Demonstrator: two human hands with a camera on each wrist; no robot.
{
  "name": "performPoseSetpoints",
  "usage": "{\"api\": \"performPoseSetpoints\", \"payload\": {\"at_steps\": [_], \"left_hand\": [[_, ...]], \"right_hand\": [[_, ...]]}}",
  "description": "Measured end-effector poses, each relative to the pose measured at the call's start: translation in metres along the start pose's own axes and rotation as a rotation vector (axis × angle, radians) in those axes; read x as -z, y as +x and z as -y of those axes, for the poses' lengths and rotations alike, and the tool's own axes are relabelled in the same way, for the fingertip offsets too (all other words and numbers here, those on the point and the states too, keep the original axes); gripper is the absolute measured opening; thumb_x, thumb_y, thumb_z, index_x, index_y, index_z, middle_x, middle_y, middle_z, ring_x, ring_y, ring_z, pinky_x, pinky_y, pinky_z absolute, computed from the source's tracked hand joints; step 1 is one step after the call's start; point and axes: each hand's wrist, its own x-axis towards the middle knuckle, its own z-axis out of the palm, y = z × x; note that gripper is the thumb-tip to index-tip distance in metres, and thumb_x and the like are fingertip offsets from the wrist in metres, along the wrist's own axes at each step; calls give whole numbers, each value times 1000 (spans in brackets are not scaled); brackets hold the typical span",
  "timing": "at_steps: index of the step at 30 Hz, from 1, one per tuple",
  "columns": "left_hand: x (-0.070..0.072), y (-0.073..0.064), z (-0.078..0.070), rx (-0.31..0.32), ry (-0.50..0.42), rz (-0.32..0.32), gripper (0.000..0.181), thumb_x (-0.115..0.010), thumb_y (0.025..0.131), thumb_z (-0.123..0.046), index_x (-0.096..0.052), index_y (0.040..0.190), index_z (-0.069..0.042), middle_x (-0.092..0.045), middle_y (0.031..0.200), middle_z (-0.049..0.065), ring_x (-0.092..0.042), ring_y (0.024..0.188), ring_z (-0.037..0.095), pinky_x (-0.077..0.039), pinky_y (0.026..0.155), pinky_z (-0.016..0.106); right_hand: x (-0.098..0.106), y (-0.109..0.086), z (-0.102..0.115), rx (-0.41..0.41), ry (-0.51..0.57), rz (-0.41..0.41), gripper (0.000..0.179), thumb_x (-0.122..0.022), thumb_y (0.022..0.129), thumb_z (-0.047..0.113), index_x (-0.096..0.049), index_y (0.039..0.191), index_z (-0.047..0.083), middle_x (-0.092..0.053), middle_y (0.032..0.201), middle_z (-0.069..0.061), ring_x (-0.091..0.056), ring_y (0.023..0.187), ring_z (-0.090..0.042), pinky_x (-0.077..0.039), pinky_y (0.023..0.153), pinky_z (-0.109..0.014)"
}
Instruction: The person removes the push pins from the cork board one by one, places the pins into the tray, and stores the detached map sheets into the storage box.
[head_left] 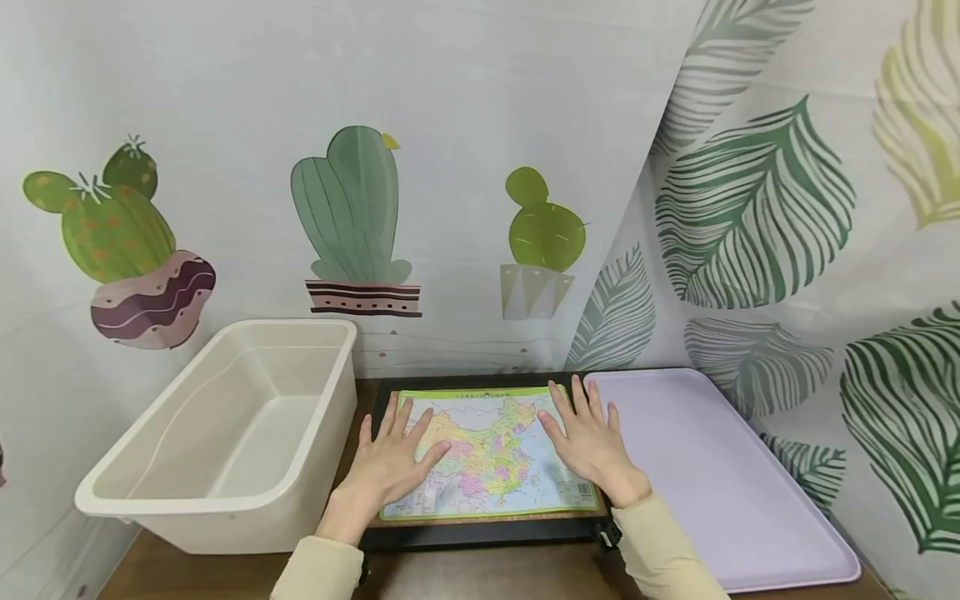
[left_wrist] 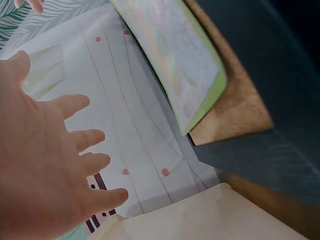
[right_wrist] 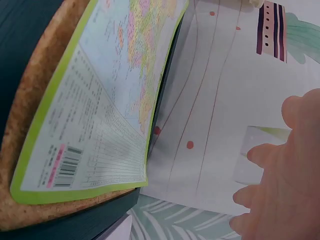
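A map sheet with a green border lies on a cork board set in a dark frame. My left hand, fingers straight and spread, hovers over the map's left side. Over the right edge of the sheet is my right hand, its fingers also spread out. Both wrist views show the palms raised above the sheet, with nothing held. In the right wrist view, a barcode and a printed table fill the map's near corner.
A deep cream plastic bin stands to the left of the board. On the right lies a flat lilac tray, its left side close to the frame. A patterned curtain with cacti and leaves hangs behind the brown table.
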Motion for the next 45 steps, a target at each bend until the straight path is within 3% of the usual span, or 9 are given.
{"api": "performPoseSetpoints", "payload": {"at_steps": [6, 22, 30, 38, 45], "left_hand": [[-5, -2, 4, 2, 3, 14, 78, -28, 94, -73, -34, 154, -23, -10, 162, 13, 10, 147, 28, 0, 110, 66], [-17, -15, 1, -6, -39, 60, 81, -23, 94, -74, -38, 152, -21, -21, 160, 15, -6, 147, 37, -5, 111, 67], [-25, -20, -5, -15, -64, 75, 76, -28, 96, -71, -39, 152, -21, -21, 160, 15, -6, 148, 37, -5, 110, 67], [-30, -24, -5, -3, -72, 117, 75, -30, 96, -70, -41, 151, -21, -22, 159, 15, -9, 147, 37, -6, 109, 69], [-33, -28, -5, 10, -86, 146, 74, -33, 96, -69, -42, 150, -19, -24, 158, 17, -10, 147, 39, -6, 108, 70]], "right_hand": [[-1, 4, 0, 18, -15, 7, 68, -26, 102, 59, -24, 157, 19, -6, 161, -19, 8, 146, -38, -2, 109, -69], [-10, 15, 0, 90, -46, 63, 61, -26, 105, 52, -23, 157, 20, -5, 161, -17, 1, 147, -40, -9, 110, -67], [-17, 27, 4, 119, -23, 80, 61, -28, 105, 52, -24, 157, 19, -7, 161, -18, 3, 147, -38, -5, 111, -66], [-21, 44, 1, 104, 12, 167, 64, -25, 105, 54, -16, 158, 19, -8, 161, -21, -3, 147, -41, -10, 111, -66], [-29, 56, -4, 116, 42, 204, 63, -26, 106, 51, -18, 158, 16, -8, 160, -22, -1, 147, -41, -8, 111, -65]]}}
